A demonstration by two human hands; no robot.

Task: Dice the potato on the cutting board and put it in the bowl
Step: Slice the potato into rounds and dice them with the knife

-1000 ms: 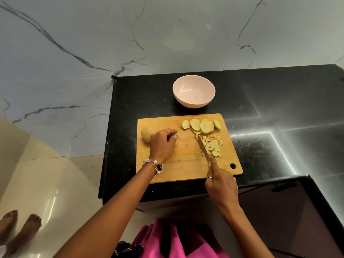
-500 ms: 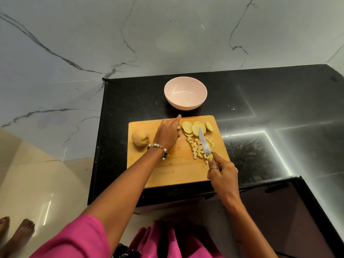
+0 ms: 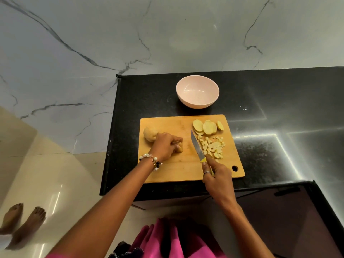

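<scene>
Mid-dicing: your left hand (image 3: 164, 146) curled round a potato pc left of the knife (image 3: 197, 147), right hand (image 3: 216, 175) gripped its handle; next, steady the pc & cut.

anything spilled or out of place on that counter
Nothing stands out. The diced pieces and slices all lie on the cutting board, none on the counter. The bowl stands upright, still empty. The board sits slightly askew.

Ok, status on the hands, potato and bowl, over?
Right hand grips yellow-handled knife; left hand pinches small potato piece. Pale diced potato pile on wooden cutting board. Pink round bowl empty, unobstructed.
</scene>
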